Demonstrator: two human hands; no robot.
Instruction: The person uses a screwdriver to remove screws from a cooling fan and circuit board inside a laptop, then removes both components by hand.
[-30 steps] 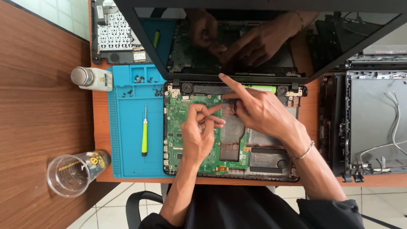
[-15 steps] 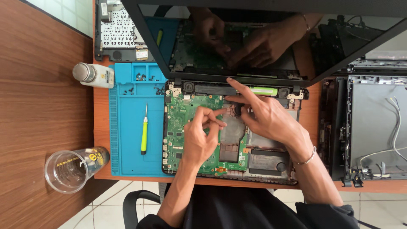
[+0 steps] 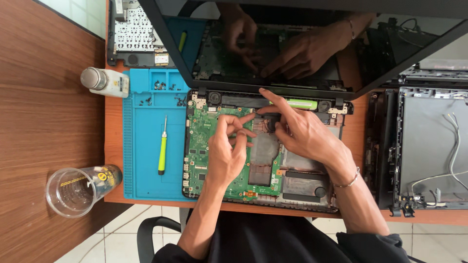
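An opened laptop base (image 3: pixel 312 195) lies in front of me with its green circuit board (image 3: pixel 204 146) bare. My left hand (image 3: pixel 226 153) rests on the board, fingers curled and fingertips pinched together near the board's middle top. My right hand (image 3: pixel 302 131) reaches over the metal cooling plate (image 3: pixel 263 156), fingers spread, the index finger stretched toward the hinge edge, other fingertips on a small dark part (image 3: pixel 271 121). What the fingertips grip is too small to tell. The tilted dark screen (image 3: pixel 292 48) mirrors both hands.
A blue work mat (image 3: pixel 146 160) at left carries a green-handled screwdriver (image 3: pixel 162 151) and several loose screws (image 3: pixel 158 86). A white bottle (image 3: pixel 105 82) and a clear plastic cup (image 3: pixel 78 190) sit on the wooden table. A second dismantled laptop shell (image 3: pixel 429 146) lies at right; a keyboard (image 3: pixel 134 34) behind.
Both hands stay over the board; the fingers have shifted slightly around the small part near the hinge. The view has drifted a little.
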